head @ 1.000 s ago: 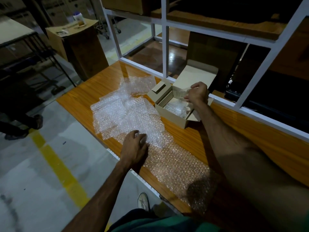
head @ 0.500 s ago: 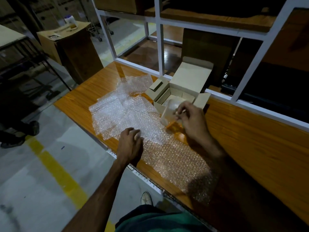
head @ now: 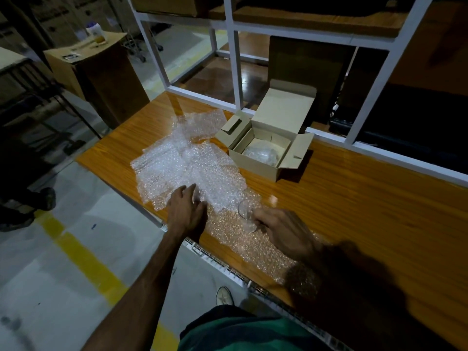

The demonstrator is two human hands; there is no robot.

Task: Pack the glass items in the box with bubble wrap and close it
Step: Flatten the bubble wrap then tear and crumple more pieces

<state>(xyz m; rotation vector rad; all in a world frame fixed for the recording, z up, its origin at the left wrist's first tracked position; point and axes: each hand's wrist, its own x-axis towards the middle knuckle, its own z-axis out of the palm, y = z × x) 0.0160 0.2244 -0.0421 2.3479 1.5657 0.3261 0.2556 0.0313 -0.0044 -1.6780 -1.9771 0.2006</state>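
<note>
Head view: right hand [head: 283,230] grips small clear drinking glass [head: 247,215] low over transparent bubble wrap sheets [head: 192,168] on orange wooden table [head: 354,198], likely for wrapping. Left hand [head: 186,211], fingers flat, pins wrap. Open cardboard box [head: 268,145] beyond, holding wrapped item.

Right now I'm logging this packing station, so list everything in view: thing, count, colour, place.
bubble wrap: several overlapping sheets, clear, spread on the table's near left part
glass: one, clear, over the bubble wrap, held in the right hand
box: one, tan cardboard, open, on the table by the white frame; something clear lies inside
table: one, orange wood grain
frame: white bars, behind the table
carton: one, brown, on the floor far left, a small bottle on top
floor line: one, yellow, lower left
left hand: fingers spread flat, pressing on the bubble wrap
right hand: grips the glass
</note>
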